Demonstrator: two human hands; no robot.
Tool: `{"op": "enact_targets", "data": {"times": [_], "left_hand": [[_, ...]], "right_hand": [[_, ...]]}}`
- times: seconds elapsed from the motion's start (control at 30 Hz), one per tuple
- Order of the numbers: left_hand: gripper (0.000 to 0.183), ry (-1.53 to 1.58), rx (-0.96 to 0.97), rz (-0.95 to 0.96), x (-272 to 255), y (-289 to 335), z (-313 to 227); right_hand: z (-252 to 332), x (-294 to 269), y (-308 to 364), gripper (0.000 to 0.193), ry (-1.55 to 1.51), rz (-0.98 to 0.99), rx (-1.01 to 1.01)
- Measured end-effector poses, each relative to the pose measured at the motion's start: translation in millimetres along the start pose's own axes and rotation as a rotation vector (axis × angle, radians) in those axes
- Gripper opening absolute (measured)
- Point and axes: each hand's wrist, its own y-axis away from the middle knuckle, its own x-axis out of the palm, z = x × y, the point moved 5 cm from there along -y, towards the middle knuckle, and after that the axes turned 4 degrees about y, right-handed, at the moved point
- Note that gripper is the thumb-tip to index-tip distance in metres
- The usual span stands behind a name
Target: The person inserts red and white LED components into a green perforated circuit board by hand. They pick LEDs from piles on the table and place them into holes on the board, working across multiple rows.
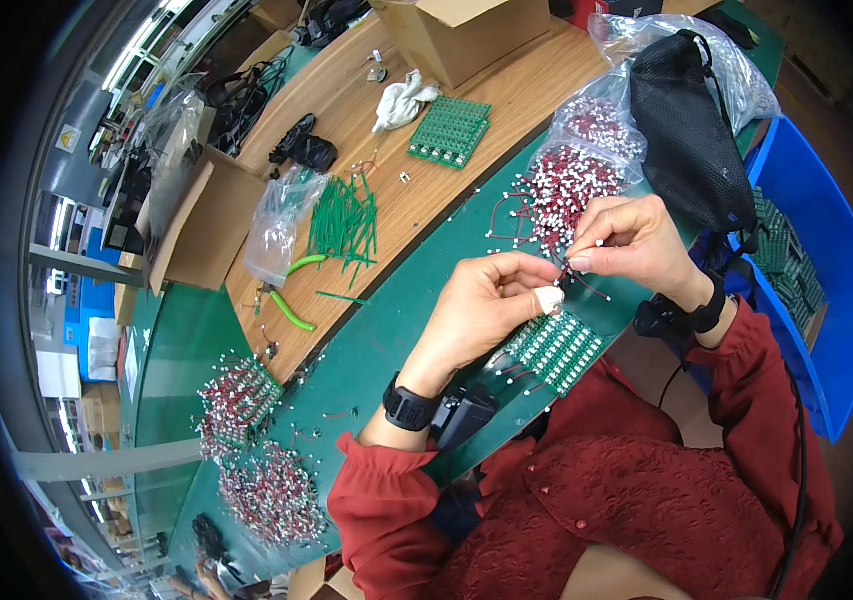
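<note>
My left hand and my right hand come together over the near edge of the table, thumb and fingers pinched. Between their fingertips is a thin dark red wire with small white ends. A white covering wraps my left thumb tip. Just below the fingers lies a green circuit board panel with rows of small white parts, a few red wires sticking out at its left edge. Right beyond my hands spreads a pile of red wires with white connectors, partly under a clear plastic bag.
A black mesh pouch and a blue bin holding green boards are at the right. Stacked panels, green strips and a cardboard box lie on the wooden board. More wire piles are at lower left.
</note>
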Motion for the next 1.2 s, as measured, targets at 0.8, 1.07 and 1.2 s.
{"op": "enact_targets", "data": {"times": [0.8,1.07,1.2], "left_hand": [[0.022,0.09,0.031,-0.096,2,6,3],[0.014,0.047,0.022,-0.097,9,3,5],[0.014,0.073,0.004,-0.078,11,2,7]], "right_hand": [[-15,16,10,0.009,-0.294,0.011,0.247],[-17,21,13,0.009,-0.277,0.023,0.289],[-9,20,15,0.008,-0.197,0.04,0.161]]}}
